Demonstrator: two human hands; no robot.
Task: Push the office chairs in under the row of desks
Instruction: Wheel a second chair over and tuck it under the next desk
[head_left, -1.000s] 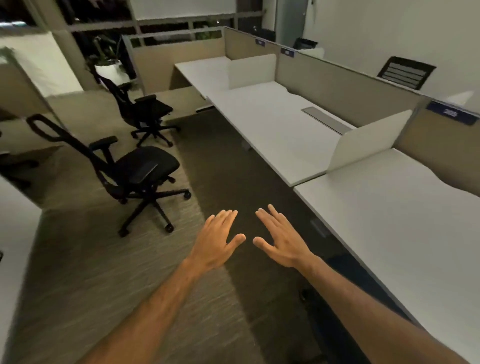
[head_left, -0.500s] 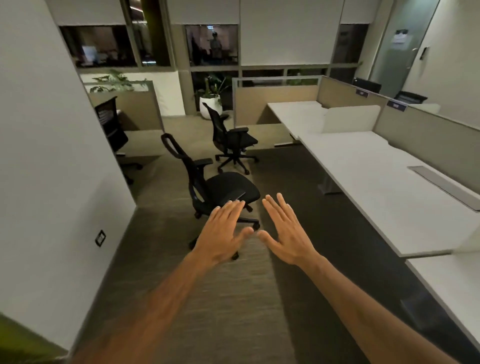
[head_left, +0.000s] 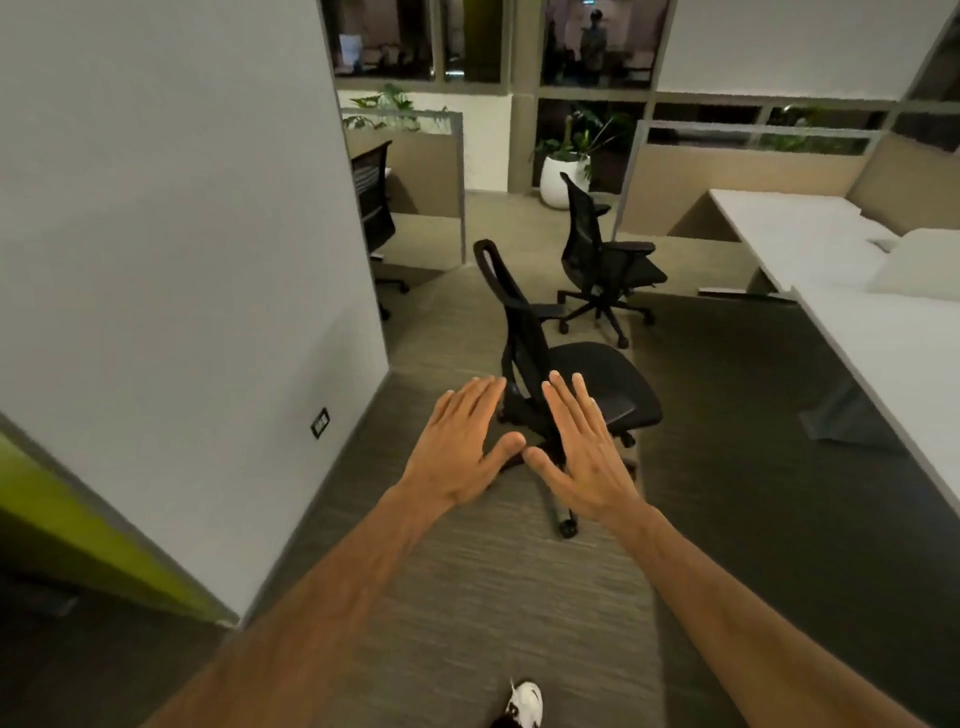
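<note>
A black office chair (head_left: 597, 384) stands on the carpet just ahead, its thin backrest on the left and its seat facing right toward the desks. Both my hands are stretched out flat, palms down, in front of it. My left hand (head_left: 460, 441) and my right hand (head_left: 584, 449) hold nothing, fingers apart, thumbs nearly touching; neither touches the chair. A second black chair (head_left: 597, 254) stands farther back, also out in the aisle. The row of white desks (head_left: 883, 332) runs along the right edge.
A white partition wall (head_left: 182, 260) closes off the left side. Behind it a third black chair (head_left: 371, 202) sits at another desk. A potted plant in a white pot (head_left: 563, 176) stands by the windows. My white shoe (head_left: 527, 701) shows at the bottom.
My view has swung left and moved forward along the aisle. The nearest chair is now closer and straight ahead, behind my hands. The desks have slid to the right edge.
</note>
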